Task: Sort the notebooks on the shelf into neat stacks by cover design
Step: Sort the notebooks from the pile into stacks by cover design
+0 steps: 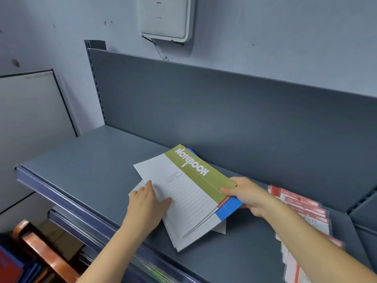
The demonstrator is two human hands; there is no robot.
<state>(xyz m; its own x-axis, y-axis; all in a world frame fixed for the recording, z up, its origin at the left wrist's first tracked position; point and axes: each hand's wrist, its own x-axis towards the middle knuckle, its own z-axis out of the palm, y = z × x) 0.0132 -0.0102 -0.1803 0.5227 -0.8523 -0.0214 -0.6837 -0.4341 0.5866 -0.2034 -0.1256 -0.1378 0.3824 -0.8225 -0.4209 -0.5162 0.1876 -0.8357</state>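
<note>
An untidy pile of notebooks lies in the middle of the grey shelf. On top is a white-and-olive-green notebook with "NOTEBOOK" printed on it. Under it show a blue-edged notebook, a red edge and more white covers. My left hand rests on the top cover's left side, fingers spread, thumb at its left edge. My right hand grips the pile's right edge, thumb on the green band and fingers beneath the blue notebook.
A row of red-and-white plastic-wrapped notebooks lies to the right on the shelf. The grey back panel rises behind. A white device hangs on the wall above. Lower shelves at bottom left hold coloured items.
</note>
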